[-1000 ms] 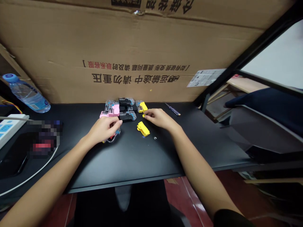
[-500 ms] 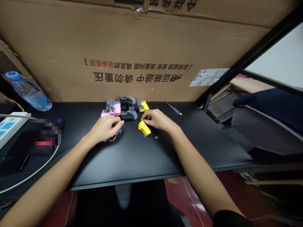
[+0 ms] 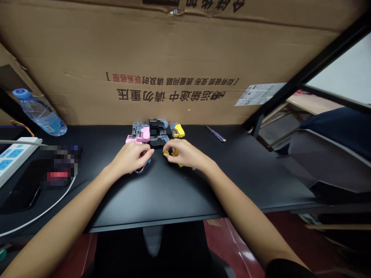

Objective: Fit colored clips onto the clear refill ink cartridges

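My left hand point(image 3: 131, 157) is closed around a small clear plastic gadget point(image 3: 141, 168), most of it hidden under the fingers. My right hand point(image 3: 187, 155) pinches a small yellow part point(image 3: 166, 153) between thumb and fingertips, a short way right of the left hand. Beneath the right palm lies a yellow plastic shell point(image 3: 181, 165), largely covered by the hand. Just beyond both hands sits a cluster of similar gadgets: a pink one point(image 3: 145, 134), a black one point(image 3: 159, 141), another black one point(image 3: 158, 123) and a yellow one point(image 3: 179, 131).
A screwdriver point(image 3: 216, 134) lies at the back right of the black table point(image 3: 162, 200). On the left are a water bottle point(image 3: 43, 115), a white power strip point(image 3: 14, 152), a phone point(image 3: 20, 181) and a white cable point(image 3: 55, 200). A cardboard sheet point(image 3: 174, 50) stands behind.
My right hand has moved left toward my left hand, with a small yellow part now showing in its pinch. It now covers most of the yellow shell. The left hand keeps its hold.
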{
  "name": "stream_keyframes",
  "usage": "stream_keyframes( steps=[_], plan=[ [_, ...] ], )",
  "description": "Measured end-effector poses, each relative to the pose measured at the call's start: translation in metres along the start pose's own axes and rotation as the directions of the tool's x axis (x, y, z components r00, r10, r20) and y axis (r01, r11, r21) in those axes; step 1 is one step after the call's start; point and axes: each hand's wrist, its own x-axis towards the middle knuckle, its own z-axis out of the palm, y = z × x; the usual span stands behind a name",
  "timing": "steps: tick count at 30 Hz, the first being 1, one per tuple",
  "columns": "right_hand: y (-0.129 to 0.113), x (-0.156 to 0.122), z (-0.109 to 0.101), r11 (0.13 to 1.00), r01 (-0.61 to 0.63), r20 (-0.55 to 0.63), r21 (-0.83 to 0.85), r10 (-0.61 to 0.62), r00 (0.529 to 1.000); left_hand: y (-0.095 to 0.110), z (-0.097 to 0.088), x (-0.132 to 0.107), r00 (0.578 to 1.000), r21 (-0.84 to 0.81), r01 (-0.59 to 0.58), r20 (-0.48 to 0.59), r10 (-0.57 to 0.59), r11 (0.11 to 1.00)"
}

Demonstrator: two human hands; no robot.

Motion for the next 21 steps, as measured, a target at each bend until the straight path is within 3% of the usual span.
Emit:
stream_keyframes(
  steps=[4, 12, 18, 21],
  plan=[
    [-0.004, 0.001, 0.005, 0.998, 0.013, 0.051, -0.067, -0.009, 0.999, 0.0, 0.0, 0.0, 1.0, 0.009, -0.023, 0.004, 0.023, 1.0],
    [0.009, -0.001, -0.007, 0.996, 0.0, -0.082, -0.091, -0.008, 0.997, 0.0, 0.001, 0.002, 0.996, 0.052, -0.087, 0.034, 0.085, 0.995],
    [0.018, -0.005, -0.02, 0.991, -0.101, -0.222, -0.088, 0.079, 0.972, -0.001, 0.003, 0.002, 0.99, 0.055, -0.14, 0.03, 0.139, 0.989],
    [0.019, -0.006, -0.023, 0.994, -0.101, -0.233, -0.045, 0.088, 0.969, 0.003, 0.006, 0.0, 0.98, 0.051, -0.199, 0.018, 0.198, 0.979]
  ],
)
